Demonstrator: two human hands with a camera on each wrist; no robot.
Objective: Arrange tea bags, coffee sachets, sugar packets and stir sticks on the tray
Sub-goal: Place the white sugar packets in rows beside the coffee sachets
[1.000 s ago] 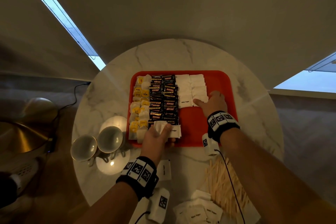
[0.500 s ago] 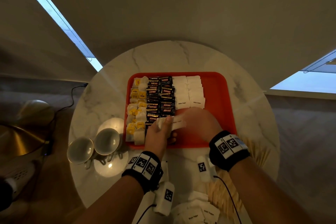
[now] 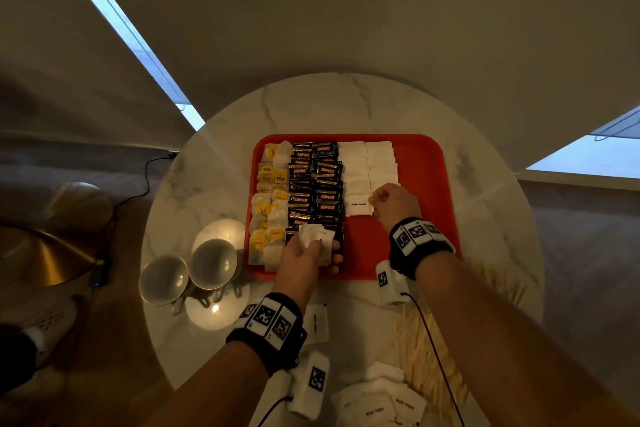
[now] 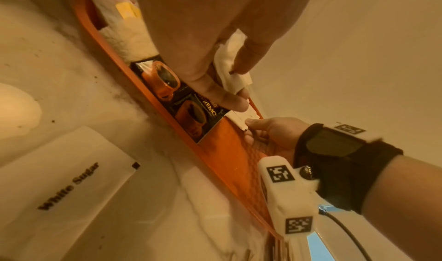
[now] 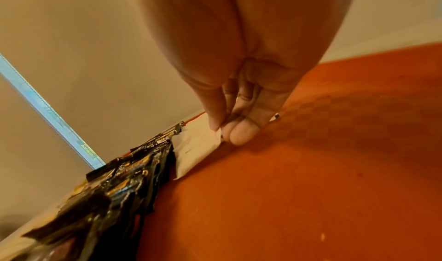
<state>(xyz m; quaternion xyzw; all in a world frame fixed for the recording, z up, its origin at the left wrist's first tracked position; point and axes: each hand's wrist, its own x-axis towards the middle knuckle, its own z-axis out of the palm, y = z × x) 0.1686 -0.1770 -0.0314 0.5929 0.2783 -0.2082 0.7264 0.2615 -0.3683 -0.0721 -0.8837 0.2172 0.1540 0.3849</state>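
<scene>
The red tray (image 3: 420,184) holds a column of tea bags (image 3: 272,204), two columns of black coffee sachets (image 3: 315,191) and two columns of white sugar packets (image 3: 367,166). My left hand (image 3: 311,247) hovers over the tray's near edge and grips a small stack of sugar packets (image 3: 317,236), also shown as sugar packets (image 4: 230,66) in the left wrist view. My right hand (image 3: 373,202) pinches the edge of one sugar packet (image 5: 198,148) lying flat on the tray (image 5: 311,170) at the near end of the sugar columns, beside the coffee sachets (image 5: 134,172).
Two cups (image 3: 188,270) stand on a saucer left of the tray. Wooden stir sticks (image 3: 433,360) lie on the marble table at the near right, loose sugar packets (image 3: 381,406) at the near edge, and one more packet (image 3: 317,322) below the tray.
My right hand came back from the sugar columns to the stack in my left hand, took a packet, and has carried it to the near end of the sugar columns.
</scene>
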